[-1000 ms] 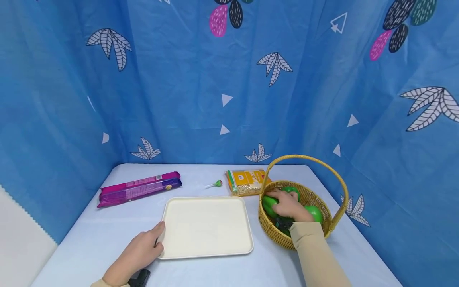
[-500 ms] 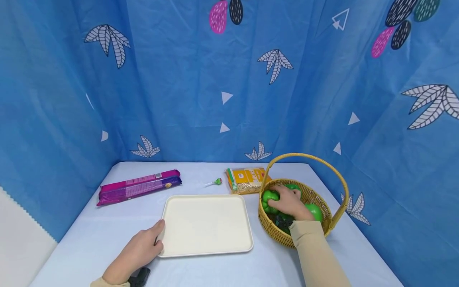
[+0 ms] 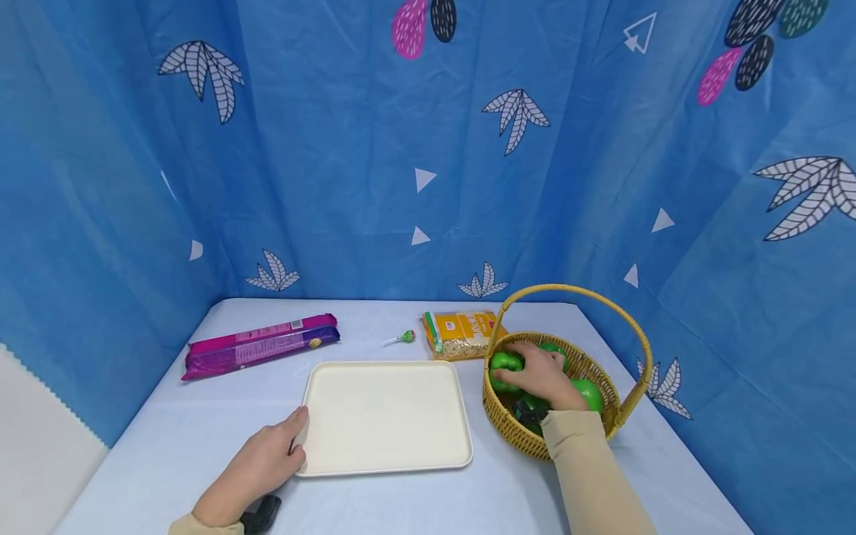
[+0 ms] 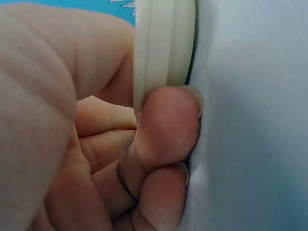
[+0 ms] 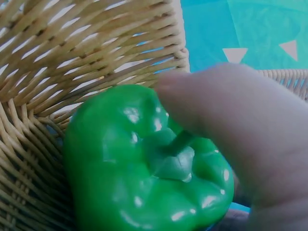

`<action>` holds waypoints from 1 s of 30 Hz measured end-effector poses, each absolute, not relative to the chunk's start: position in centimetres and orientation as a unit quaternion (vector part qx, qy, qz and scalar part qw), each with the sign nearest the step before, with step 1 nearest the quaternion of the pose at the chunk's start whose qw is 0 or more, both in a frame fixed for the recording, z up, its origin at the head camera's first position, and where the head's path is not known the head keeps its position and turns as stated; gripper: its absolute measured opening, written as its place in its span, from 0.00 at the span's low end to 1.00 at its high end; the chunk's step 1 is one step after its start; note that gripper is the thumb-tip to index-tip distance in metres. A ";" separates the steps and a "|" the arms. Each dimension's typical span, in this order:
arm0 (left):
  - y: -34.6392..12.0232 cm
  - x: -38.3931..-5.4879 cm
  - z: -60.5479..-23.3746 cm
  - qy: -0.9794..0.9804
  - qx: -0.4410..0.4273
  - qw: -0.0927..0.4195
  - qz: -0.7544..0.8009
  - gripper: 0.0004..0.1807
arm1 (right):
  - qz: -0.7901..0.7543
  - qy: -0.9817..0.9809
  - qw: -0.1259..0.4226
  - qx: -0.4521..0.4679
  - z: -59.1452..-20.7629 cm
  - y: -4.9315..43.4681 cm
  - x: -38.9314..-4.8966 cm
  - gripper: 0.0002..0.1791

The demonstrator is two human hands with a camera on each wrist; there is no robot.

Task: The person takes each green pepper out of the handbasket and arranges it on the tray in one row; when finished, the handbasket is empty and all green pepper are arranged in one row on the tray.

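Note:
My left hand (image 3: 257, 464) holds the left edge of a cream rectangular tray (image 3: 388, 416) lying on the table. Close up in the left wrist view, curled fingertips (image 4: 168, 122) sit against the tray's rim (image 4: 163, 43). Inside a wicker basket (image 3: 511, 435) with a tall arched handle, my right hand (image 3: 543, 377) grips a green bell pepper (image 3: 506, 362) near the left wall. The right wrist view has the thumb (image 5: 226, 106) over the top of this pepper, beside its stem; the other fingers are mostly hidden. More green peppers (image 3: 588, 394) lie under and around that hand.
Behind the tray lie a purple-and-pink snack packet (image 3: 261, 345) at left, a small lollipop (image 3: 404, 337) and an orange bag of grains (image 3: 461, 334) touching the basket's side in view. A blue patterned curtain (image 3: 374, 186) hangs along the table's back and sides.
The pepper in my right hand has turned, so its lobed face shows between thumb and index finger. The left hand and tray have kept their places; the head view has tilted slightly.

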State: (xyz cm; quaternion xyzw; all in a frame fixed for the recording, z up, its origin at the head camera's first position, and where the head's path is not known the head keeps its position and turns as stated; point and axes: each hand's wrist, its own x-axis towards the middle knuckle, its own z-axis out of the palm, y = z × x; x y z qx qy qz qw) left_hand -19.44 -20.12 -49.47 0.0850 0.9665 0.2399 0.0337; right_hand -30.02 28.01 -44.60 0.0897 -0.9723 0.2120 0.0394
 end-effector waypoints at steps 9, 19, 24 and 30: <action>-20.1 -19.6 -49.7 0.966 0.077 0.046 0.242 0.37 | 0.217 -0.974 0.050 0.050 -44.5 28.0 -30.3 0.42; -20.1 -19.8 -49.8 0.968 0.077 0.040 0.237 0.38 | 0.218 -0.968 0.116 0.046 -44.3 28.1 -30.6 0.29; -20.1 -19.8 -49.7 0.968 0.077 0.040 0.234 0.38 | 0.235 -0.964 0.105 0.068 -44.1 27.9 -30.5 0.30; -20.0 -19.8 -49.6 0.967 0.077 0.044 0.241 0.37 | 0.216 -0.970 0.084 0.075 -44.2 28.0 -30.1 0.41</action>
